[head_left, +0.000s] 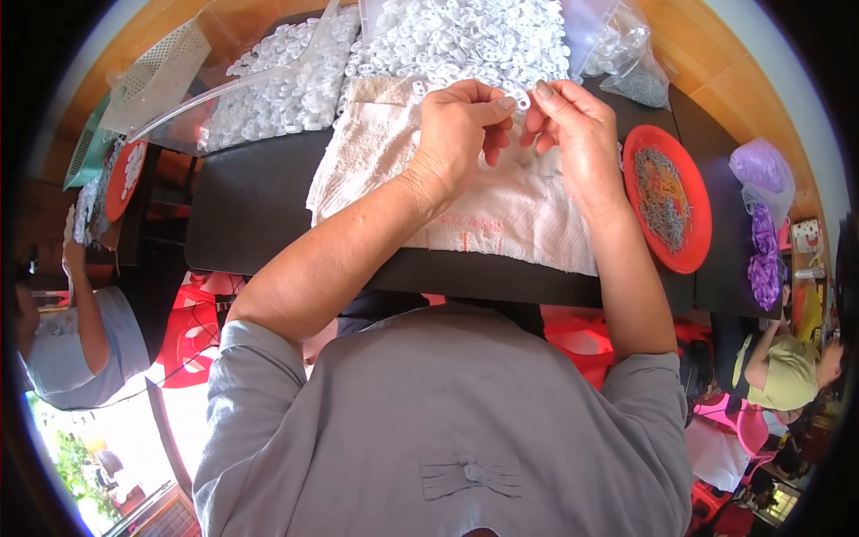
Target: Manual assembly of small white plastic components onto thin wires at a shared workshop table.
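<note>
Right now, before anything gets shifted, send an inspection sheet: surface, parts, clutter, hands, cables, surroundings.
Surface: dark table, white cloth spread under the hands.
Parts: small white piece at the fingertips; heap of white pieces beyond; red plate holding thin metal pieces.
Clutter: purple bag at right.
Hands: left hand pinches the small white piece; right hand close beside, grip unclear.
Cables: nothing seen on the table.
Surroundings: other people on both sides.
</note>
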The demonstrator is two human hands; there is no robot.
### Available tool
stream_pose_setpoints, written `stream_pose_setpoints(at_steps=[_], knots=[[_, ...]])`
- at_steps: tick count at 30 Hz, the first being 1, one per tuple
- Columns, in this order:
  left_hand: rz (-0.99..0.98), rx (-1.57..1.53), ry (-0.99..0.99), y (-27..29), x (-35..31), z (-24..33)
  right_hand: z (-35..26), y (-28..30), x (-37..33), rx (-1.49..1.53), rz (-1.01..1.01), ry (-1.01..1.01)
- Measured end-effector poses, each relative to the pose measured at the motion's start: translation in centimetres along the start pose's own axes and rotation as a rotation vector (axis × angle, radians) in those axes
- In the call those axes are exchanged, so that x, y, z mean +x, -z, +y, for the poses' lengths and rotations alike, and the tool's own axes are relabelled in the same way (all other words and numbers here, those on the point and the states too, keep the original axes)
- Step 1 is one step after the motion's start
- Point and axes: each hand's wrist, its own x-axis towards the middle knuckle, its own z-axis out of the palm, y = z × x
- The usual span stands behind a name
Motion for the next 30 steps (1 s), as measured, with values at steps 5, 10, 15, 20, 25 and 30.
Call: stream_pose_setpoints(at_steps=[5, 10, 15, 20, 25, 30], knots=[[-0.001, -0.016, 0.000, 0.1, 0.0, 0.1, -0.1, -0.1, 0.0, -0.134, -0.010, 0.029], [-0.125, 0.021, -0.069, 0.2, 0.3, 0.0, -0.6, 1.2, 0.3, -0.010, -0.080, 0.021], [-0.197, 0.076, -0.173, -0.1, 0.2, 0.1, -1.3, 2.5, 0.5, 0.035, -0.247, -0.038], [-0.268, 0.159, -0.297, -0.2, 0.0, 0.1, -1.5, 2.5, 0.2, 0.079, -0.307, -0.109], [-0.223, 0.182, -0.295, -0.3, -0.7, 0.7, -1.2, 1.9, 0.1, 0.185, -0.304, -0.133], [-0.209, 0.261, -0.366, 0.0, -0.7, 0.1, -1.4, 1.3, -0.3, 0.177, -0.273, -0.126]])
